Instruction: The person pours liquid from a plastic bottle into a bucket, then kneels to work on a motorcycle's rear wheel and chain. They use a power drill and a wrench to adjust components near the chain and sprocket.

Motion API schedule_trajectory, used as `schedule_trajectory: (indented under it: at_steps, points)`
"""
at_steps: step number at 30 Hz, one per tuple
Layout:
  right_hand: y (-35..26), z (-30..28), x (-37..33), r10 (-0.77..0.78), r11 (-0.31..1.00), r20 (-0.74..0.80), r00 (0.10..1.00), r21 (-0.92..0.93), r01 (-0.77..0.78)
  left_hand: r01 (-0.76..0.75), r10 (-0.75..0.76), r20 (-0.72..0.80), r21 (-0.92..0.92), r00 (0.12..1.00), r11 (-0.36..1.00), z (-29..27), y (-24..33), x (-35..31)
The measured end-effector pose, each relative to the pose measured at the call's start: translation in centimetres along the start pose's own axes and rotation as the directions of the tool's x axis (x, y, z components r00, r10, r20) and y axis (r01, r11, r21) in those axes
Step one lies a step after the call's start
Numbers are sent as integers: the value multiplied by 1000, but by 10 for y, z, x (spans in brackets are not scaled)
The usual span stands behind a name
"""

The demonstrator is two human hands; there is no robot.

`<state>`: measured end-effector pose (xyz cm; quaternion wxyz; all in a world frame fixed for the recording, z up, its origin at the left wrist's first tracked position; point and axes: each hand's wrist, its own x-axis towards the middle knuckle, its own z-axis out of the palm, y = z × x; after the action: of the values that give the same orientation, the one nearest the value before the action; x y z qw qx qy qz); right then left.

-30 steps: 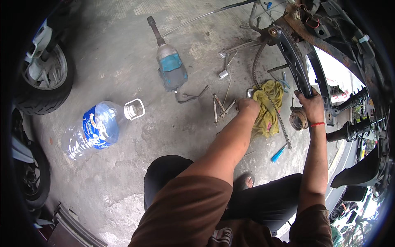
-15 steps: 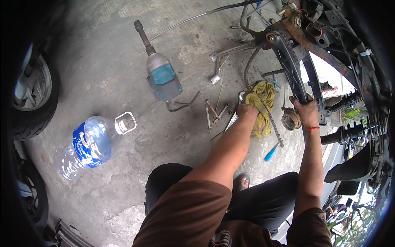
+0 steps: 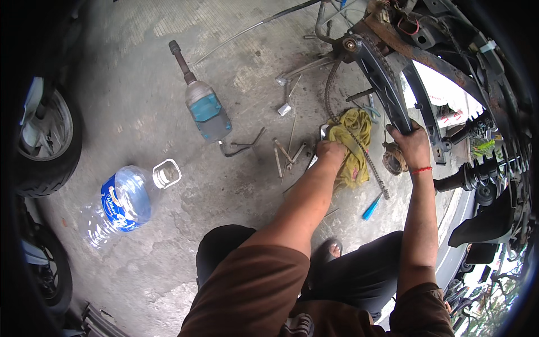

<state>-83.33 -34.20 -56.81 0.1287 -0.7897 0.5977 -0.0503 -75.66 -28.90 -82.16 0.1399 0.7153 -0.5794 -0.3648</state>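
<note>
While my right hand [image 3: 412,147] was closed around the lower end of the dark swingarm [image 3: 382,84], that long bar ran away from my grip, up and to the left, ending at a round pivot eye near the rusty frame [image 3: 426,53]. Its long axis lay on that same slant, with the free end pointing back down toward me and the pivot end pointing away. My right hand was therefore the one on the swingarm; my left hand [image 3: 331,153] was lower and further left, well short of it. That left hand pressed down, fingers curled, on the edge of a yellow rag [image 3: 351,135] lying on the concrete floor [image 3: 129,101]; I could not tell whether it gripped anything under the cloth. A loose drive chain [image 3: 365,151] trailed across the rag, roughly following the swingarm's slant. Just beside my right wrist sat a round rusty hub part [image 3: 393,160], and below it a blue-handled screwdriver [image 3: 371,208]. Further left lay loose wrenches [image 3: 286,151], a grey and teal impact wrench [image 3: 205,109], and a large clear water bottle [image 3: 120,202] on its side.
</note>
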Motion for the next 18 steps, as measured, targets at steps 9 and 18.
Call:
schedule_trajectory:
  at_steps: [9,18]
  points:
    - [6,-3,2,-17,991,41,999,-128,22,34,-68,216,161,974,986,-5,-1,-8]
    - [14,-7,-3,-229,967,-16,973,-118,225,-134,-31,389,390,921,911,-3,-9,-30]
